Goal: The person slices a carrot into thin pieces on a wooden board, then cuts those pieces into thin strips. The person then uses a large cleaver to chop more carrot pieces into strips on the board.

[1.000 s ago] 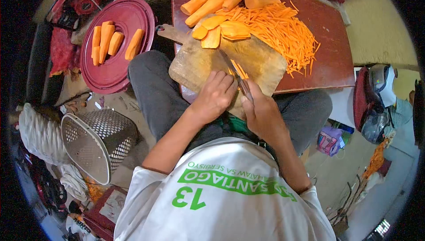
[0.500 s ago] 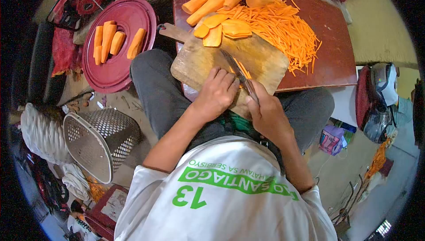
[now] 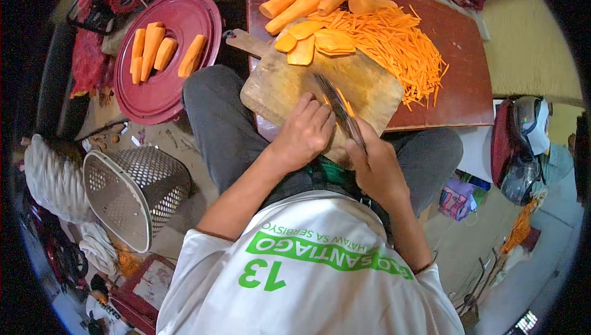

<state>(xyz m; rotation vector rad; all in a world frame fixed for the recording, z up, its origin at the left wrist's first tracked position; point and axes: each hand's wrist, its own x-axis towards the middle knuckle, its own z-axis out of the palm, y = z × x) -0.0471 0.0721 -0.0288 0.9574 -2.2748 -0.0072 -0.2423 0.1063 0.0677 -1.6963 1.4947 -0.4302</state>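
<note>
My right hand point(image 3: 377, 165) grips the handle of a dark-bladed knife point(image 3: 335, 102), its blade lying across the wooden cutting board point(image 3: 271, 85). Orange carrot strips point(image 3: 346, 104) show beside the blade. My left hand point(image 3: 308, 130) is curled at the knife's left side, fingertips pressed down on the board; what is under them is mostly hidden. Flat carrot slices point(image 3: 301, 50) overlap at the board's upper edge. Behind them are several whole peeled carrots point(image 3: 295, 12) and a large heap of shredded carrot point(image 3: 400, 48).
The board rests on my lap and a dark red table point(image 3: 465, 58). At the left, a round red lid point(image 3: 206, 27) holds several peeled carrots point(image 3: 165, 53). Below it lies a tipped perforated basket point(image 3: 144, 181). Bags hang at the right point(image 3: 523, 144).
The view has shifted slightly. The knife and both hands remain close together over the board, with the knife's angle barely changed.
</note>
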